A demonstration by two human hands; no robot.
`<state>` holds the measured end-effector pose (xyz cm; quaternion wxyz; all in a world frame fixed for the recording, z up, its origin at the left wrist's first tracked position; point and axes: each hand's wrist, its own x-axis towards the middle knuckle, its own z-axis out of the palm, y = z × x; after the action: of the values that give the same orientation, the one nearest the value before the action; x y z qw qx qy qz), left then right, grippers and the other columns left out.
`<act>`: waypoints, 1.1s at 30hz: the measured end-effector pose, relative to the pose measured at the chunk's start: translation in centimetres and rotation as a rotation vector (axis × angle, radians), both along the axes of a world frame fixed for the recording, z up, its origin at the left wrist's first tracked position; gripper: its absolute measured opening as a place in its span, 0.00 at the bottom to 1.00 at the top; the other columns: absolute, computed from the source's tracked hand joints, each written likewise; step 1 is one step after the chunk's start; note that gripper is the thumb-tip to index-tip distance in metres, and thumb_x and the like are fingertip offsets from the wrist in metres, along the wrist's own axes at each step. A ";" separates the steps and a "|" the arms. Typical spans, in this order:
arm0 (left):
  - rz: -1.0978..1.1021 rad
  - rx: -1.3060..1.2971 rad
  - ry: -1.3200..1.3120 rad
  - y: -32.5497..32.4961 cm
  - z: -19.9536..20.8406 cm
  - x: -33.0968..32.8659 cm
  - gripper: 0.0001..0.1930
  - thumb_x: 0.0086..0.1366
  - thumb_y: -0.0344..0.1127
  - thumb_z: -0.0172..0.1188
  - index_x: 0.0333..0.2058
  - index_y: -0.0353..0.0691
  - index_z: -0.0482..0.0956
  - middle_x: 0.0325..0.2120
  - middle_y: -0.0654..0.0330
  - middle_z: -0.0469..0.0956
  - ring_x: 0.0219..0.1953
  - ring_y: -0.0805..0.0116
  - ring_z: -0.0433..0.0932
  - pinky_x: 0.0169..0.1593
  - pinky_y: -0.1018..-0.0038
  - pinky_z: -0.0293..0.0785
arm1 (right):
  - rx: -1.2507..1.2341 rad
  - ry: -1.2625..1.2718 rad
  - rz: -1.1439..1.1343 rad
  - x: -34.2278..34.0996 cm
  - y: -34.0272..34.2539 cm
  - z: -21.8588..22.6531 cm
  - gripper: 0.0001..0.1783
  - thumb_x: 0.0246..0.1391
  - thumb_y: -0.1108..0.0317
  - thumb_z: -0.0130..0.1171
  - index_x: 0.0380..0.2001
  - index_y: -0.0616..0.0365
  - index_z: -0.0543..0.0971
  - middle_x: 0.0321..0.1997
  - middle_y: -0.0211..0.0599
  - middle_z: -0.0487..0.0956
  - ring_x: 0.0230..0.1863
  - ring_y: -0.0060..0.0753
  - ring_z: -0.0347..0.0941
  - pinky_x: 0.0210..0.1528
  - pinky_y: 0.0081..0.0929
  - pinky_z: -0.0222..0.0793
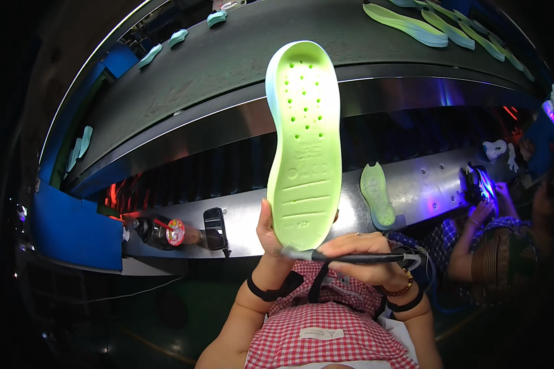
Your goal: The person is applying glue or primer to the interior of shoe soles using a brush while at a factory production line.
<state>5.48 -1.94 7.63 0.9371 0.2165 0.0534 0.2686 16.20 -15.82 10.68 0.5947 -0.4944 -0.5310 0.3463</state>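
Our left hand (pixel 268 232) grips the lower end of a lime-green shoe sole (pixel 306 160) from beneath, thumb along its left edge and a fingertip just showing at its right. We hold the sole up in the middle of the frame, its inner face toward us, the end with the cluster of small holes uppermost. Our right hand (pixel 364 251) pinches a dark, pen-like tool (pixel 366 257) between thumb and fingers, just below the sole. Its pale tip points left and lies at the sole's bottom edge; whether it touches the rim or only passes in front, we cannot tell.

As we judge it, work on this sole is under way rather than finished, since the tool is right at its edge. No clear mark shows on the inner face to tell us how much is done. Another sole (pixel 377 194) lies on the metal tabletop (pixel 246 215), right of centre, and we cannot say whether it is finished or waiting. More green-and-blue soles (pixel 406 26) rest on the conveyor belt (pixel 228 71) at the upper right, with small pale blue pieces (pixel 178 38) toward the upper left; their stage is equally unclear. A phone (pixel 214 229) sits on the tabletop at the lower left.
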 end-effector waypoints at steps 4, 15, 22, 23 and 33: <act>-0.043 0.000 -0.064 0.6 -0.8 -0.4 0.33 0.61 0.55 0.40 0.56 0.34 0.55 0.50 0.45 0.65 0.49 0.52 0.69 0.52 0.58 0.67 | 0.003 0.009 -0.146 1.6 0.2 0.2 0.12 0.39 0.80 0.60 0.33 0.66 0.77 0.36 0.46 0.78 0.38 0.33 0.75 0.41 0.23 0.71; -0.123 -0.048 0.010 2.0 -0.2 -0.8 0.28 0.62 0.49 0.41 0.54 0.34 0.59 0.49 0.46 0.66 0.48 0.53 0.70 0.50 0.61 0.69 | 0.071 -0.144 0.121 1.0 -0.8 0.8 0.09 0.38 0.77 0.62 0.29 0.62 0.78 0.33 0.41 0.79 0.36 0.36 0.76 0.41 0.27 0.71; -0.269 -0.059 0.133 2.5 -0.9 -0.8 0.25 0.63 0.44 0.41 0.53 0.33 0.59 0.47 0.46 0.68 0.47 0.56 0.72 0.50 0.64 0.70 | 0.075 -0.309 0.238 1.5 -0.6 1.1 0.11 0.39 0.74 0.63 0.31 0.60 0.78 0.32 0.39 0.78 0.37 0.36 0.75 0.40 0.27 0.70; -0.316 -0.042 0.135 2.6 -0.7 -0.9 0.25 0.63 0.43 0.43 0.53 0.32 0.59 0.47 0.46 0.69 0.46 0.58 0.72 0.49 0.65 0.70 | 0.097 -0.248 0.309 1.6 -0.6 1.3 0.12 0.39 0.74 0.62 0.32 0.59 0.78 0.34 0.39 0.78 0.37 0.36 0.76 0.40 0.28 0.70; -0.608 -0.019 0.448 2.2 1.0 -1.7 0.24 0.62 0.43 0.48 0.50 0.30 0.62 0.42 0.48 0.71 0.40 0.65 0.76 0.41 0.73 0.75 | -0.094 -0.477 0.337 4.0 -2.2 0.9 0.12 0.41 0.74 0.58 0.34 0.54 0.78 0.37 0.34 0.79 0.39 0.34 0.75 0.40 0.25 0.71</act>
<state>3.82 0.28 8.58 0.9410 0.2674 0.1929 -0.0765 20.20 -18.00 11.55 0.3637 -0.4938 -0.7137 0.3384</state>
